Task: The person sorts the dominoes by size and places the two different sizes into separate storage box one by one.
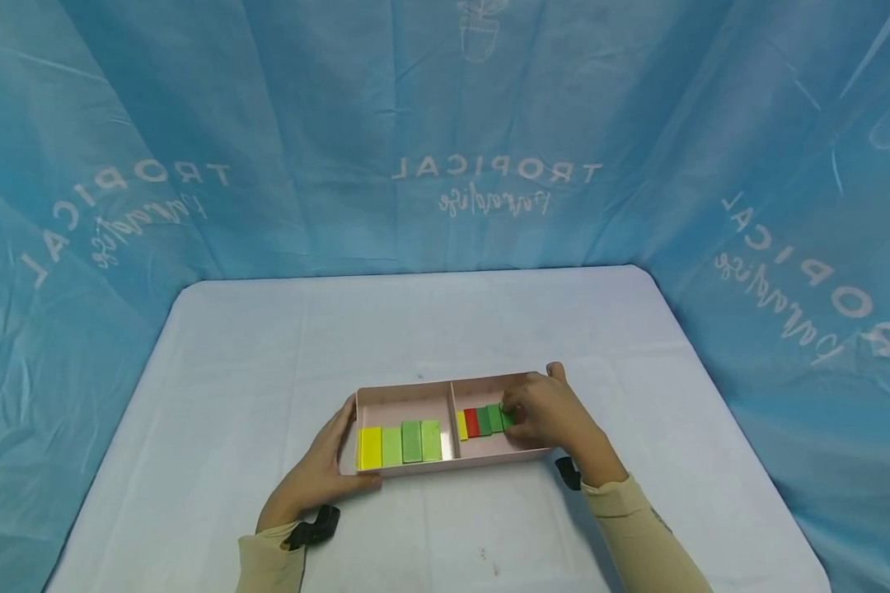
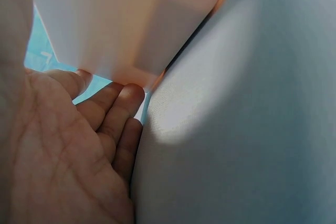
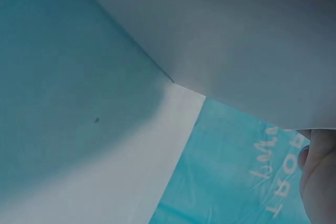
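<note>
A shallow pale pink box (image 1: 404, 403) with two compartments lies on the table. My left hand (image 1: 315, 473) holds its left end, thumb along the front wall and fingers at the left side. In the left compartment, a yellow block (image 1: 371, 447) stands beside several light green blocks (image 1: 411, 441). The right compartment has a row with a small yellow block (image 1: 462, 426), a red block (image 1: 471, 422) and green blocks (image 1: 489, 419). My right hand (image 1: 552, 412) reaches into that compartment and pinches the rightmost green block (image 1: 506, 418), partly hidden by the fingers.
A white cloth covers the table (image 1: 415, 329). Blue printed curtains (image 1: 497, 231) hang behind it and at both sides. Black straps (image 1: 315, 527) sit at both wrists. The wrist views mostly show the box's outer walls (image 3: 236, 51).
</note>
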### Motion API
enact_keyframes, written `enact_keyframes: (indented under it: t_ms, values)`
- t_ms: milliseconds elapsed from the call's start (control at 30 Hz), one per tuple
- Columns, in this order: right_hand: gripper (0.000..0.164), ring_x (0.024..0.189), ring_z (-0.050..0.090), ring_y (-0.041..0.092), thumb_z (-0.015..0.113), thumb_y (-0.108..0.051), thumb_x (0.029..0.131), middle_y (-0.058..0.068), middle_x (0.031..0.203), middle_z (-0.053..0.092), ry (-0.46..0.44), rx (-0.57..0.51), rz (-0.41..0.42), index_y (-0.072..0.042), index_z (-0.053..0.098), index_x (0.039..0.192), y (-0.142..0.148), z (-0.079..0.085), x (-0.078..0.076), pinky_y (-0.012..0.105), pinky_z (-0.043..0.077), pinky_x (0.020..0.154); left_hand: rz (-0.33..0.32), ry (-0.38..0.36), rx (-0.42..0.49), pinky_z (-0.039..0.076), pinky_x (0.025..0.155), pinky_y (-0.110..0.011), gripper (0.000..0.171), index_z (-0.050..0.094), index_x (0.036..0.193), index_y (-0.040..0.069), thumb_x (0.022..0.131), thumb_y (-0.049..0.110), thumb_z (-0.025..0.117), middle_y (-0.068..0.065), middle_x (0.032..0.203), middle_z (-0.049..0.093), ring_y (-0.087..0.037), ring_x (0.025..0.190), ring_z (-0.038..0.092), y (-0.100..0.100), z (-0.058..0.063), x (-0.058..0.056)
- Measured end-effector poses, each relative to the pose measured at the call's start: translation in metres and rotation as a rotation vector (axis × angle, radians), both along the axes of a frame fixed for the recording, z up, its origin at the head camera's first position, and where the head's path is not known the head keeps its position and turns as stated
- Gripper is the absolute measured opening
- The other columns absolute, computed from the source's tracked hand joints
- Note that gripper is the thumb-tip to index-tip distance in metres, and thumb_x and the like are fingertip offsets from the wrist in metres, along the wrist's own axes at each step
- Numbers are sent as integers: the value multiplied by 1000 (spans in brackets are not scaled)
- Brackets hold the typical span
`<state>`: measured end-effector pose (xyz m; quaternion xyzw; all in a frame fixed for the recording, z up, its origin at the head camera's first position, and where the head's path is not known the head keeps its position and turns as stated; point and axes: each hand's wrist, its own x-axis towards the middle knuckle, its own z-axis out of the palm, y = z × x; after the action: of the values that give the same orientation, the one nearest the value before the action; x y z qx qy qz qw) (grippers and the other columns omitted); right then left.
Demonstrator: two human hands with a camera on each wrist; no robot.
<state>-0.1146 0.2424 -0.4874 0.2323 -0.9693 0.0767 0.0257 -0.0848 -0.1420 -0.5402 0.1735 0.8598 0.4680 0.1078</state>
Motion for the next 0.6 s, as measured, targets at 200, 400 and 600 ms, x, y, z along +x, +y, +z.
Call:
enact_keyframes:
  t_ms: [200, 400, 600]
  values:
    - [23, 88, 61, 6, 90, -33, 63, -18, 91, 74, -17, 5, -7, -27, 82, 84, -2, -1, -1, 42, 30, 85, -3, 7, 6, 17, 119, -66, 134, 6, 163, 9, 67, 42, 93, -15, 168, 16, -41, 153, 17, -1, -1, -1]
    - [22, 87, 62, 6, 90, -32, 63, -18, 89, 74, -32, -8, -9, -26, 82, 83, -2, -2, -1, 43, 31, 86, -14, 23, 12, 17, 119, -67, 134, 6, 163, 8, 67, 44, 93, -15, 168, 16, -41, 152, 17, -1, -3, -1]
    - [23, 89, 65, 5, 92, -37, 65, -17, 90, 75, -60, -1, -7, -26, 81, 83, -2, -2, 0, 43, 33, 87, -16, 23, 11, 17, 118, -67, 134, 6, 163, 8, 67, 45, 93, -16, 168, 16, -42, 152, 17, -2, -3, 0]
